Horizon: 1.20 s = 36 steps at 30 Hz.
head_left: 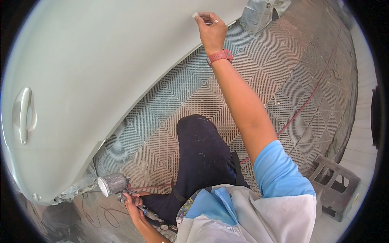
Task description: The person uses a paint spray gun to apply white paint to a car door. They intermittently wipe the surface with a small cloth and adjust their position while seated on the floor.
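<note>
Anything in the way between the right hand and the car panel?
Only the small white piece held in the right hand; nothing else visible stands before the car panel. Whether piece and panel touch is unclear.

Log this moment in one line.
left hand: holding spray gun | right hand: pinching small whitish piece by pale car panel, contact unclear | right wrist: red watch

Car side at left, door handle on it. Spray gun in left hand, near car side. Right hand farther ahead. Stool at right, on floor.
</note>
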Motion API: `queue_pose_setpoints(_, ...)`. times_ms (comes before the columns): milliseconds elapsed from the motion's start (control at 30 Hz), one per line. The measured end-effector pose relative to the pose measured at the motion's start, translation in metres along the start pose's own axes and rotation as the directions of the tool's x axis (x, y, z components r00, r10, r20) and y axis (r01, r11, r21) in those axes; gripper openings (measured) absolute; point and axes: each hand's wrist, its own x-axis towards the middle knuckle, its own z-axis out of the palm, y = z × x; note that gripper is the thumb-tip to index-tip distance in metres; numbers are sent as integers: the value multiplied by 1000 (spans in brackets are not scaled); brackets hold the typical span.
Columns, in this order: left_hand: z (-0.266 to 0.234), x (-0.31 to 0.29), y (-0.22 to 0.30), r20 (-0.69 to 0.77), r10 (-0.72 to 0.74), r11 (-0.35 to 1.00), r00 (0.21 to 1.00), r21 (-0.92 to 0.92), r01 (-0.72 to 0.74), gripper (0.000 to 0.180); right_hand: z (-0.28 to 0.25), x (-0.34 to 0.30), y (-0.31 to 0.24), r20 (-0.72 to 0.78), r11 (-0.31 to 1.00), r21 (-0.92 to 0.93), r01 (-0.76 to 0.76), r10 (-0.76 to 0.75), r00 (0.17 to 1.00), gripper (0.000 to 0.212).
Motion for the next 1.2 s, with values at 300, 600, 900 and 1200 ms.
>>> queue_pose_setpoints(300,-3,0,-2,-35,-27,1000,999,-11,26,72,7,1,13,-20,998,-67,22,-24,1000,15)
queue_pose_setpoints(600,-7,2,-4,-23,-20,1000,1000,10,21,74,15,6,15,-50,994,-92,65,-69,996,19)
queue_pose_setpoints(900,-7,2,-5,-17,-19,1000,1000,-24,19,75,17,7,9,-45,994,-98,47,-52,998,20)
queue_pose_setpoints(1200,-10,3,-5,-22,-43,998,999,-37,42,74,18,7,8,-40,994,-105,43,-47,998,20)
